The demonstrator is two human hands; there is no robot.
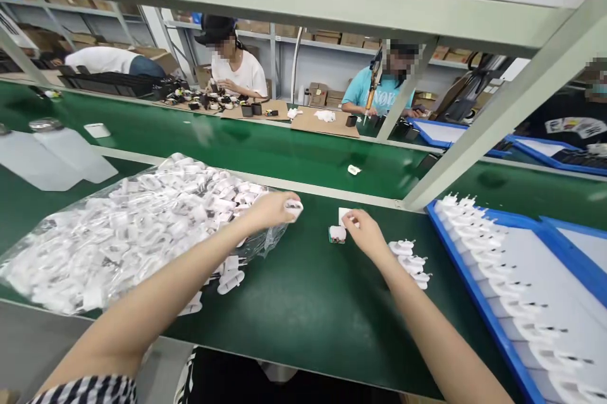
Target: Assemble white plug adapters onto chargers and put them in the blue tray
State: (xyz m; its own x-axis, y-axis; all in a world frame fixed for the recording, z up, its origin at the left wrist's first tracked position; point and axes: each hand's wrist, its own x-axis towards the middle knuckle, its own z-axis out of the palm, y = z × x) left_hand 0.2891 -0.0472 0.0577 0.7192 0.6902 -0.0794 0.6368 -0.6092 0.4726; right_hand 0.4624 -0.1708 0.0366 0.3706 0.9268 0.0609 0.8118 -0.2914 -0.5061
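My left hand (271,209) is closed on a white plug-charger shell (294,208), held above the green bench beside a clear bag of similar white shells (142,220). To its right, my right hand (366,231) pinches a small white square piece (344,214). Just below that piece, a small white-topped block with a green circuit board (337,235) sits on the bench. Several white plug chargers (411,260) with pins lie to the right of my right hand. Loose white shells (231,280) lie at the bag's right edge.
A blue-rimmed tray (478,312) holding a row of white plug chargers (512,290) stands at right. Translucent bottles (61,160) are at left. A slanting metal post (484,113) and overhead beam frame the bench. Co-workers (237,72) sit across the green conveyor belt (265,154).
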